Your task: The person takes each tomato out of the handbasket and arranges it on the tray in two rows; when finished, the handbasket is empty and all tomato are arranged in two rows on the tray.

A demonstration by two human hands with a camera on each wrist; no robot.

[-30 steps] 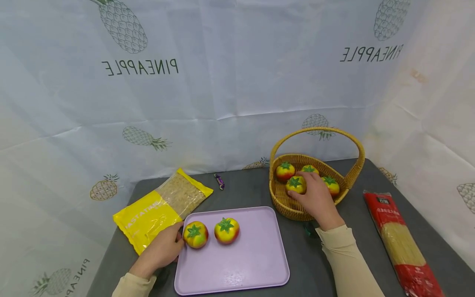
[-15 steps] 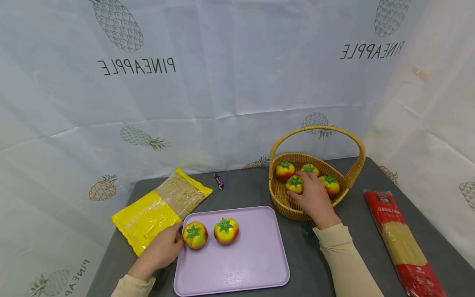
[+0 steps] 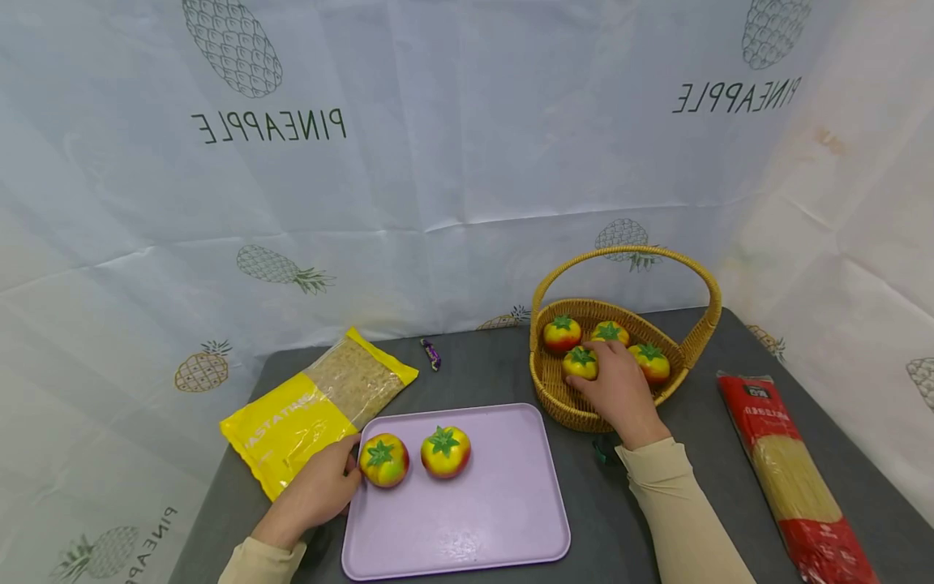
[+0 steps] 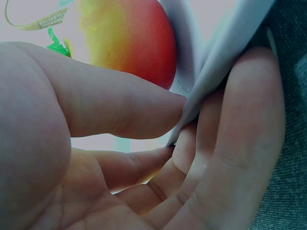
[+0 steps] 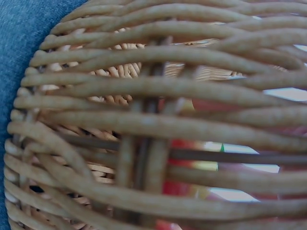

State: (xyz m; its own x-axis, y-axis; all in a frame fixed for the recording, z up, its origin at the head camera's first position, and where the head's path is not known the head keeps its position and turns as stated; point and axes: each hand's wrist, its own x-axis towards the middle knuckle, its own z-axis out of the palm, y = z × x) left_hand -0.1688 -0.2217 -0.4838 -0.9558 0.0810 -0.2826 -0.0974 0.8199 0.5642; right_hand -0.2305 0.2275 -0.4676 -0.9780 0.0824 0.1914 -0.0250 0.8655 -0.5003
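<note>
My left hand (image 3: 319, 489) holds the left rim of a lilac tray (image 3: 503, 503); in the left wrist view the thumb lies on top and the fingers curl underneath. Two yellow-red toy tomatoes with green star-shaped tops sit on the tray, a left one (image 3: 384, 461) right beside this hand and another (image 3: 446, 453) to its right. Inside a wicker basket (image 3: 576, 418), my right hand (image 3: 623, 391) grips the front tomato (image 3: 580, 365) between thumb and fingers. Three more tomatoes lie around it, one (image 3: 562, 333) at the back left. The basket's weave hides this hand in the right wrist view.
A yellow pasta bag (image 3: 292, 430) lies behind the left hand, partly by the tray's corner. A small purple wrapped candy (image 3: 431, 354) is at the back. On the right lies a red noodle packet (image 3: 795, 478). The basket's tall handle (image 3: 620, 253) arches over the fruit.
The right hand has shifted very slightly to the left over the front tomato, which stays in the basket. The left hand and the tray have kept their place.
</note>
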